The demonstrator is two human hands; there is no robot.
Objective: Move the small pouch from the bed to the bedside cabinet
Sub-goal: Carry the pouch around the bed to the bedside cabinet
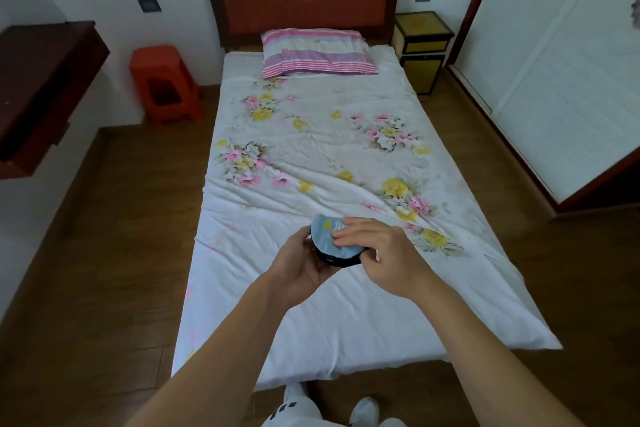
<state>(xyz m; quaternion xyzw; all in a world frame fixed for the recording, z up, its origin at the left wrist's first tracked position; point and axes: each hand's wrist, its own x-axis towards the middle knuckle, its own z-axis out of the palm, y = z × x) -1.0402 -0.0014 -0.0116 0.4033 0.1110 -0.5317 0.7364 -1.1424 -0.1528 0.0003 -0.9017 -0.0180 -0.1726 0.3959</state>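
A small round pouch (327,236), light blue on top with a dark underside, is held above the foot half of the bed (311,156). My left hand (301,270) cups it from below and the left. My right hand (381,256) lies over its right side, fingers on the blue top. The yellow bedside cabinet (420,48) with dark trim stands at the far right of the headboard, well away from both hands. Its top looks bare.
A striped pink pillow (317,52) lies at the head of the bed. A red plastic stool (162,83) stands left of the bed, a dark wooden desk (38,87) further left. A white wardrobe (571,73) lines the right wall. Wooden floor runs along both sides.
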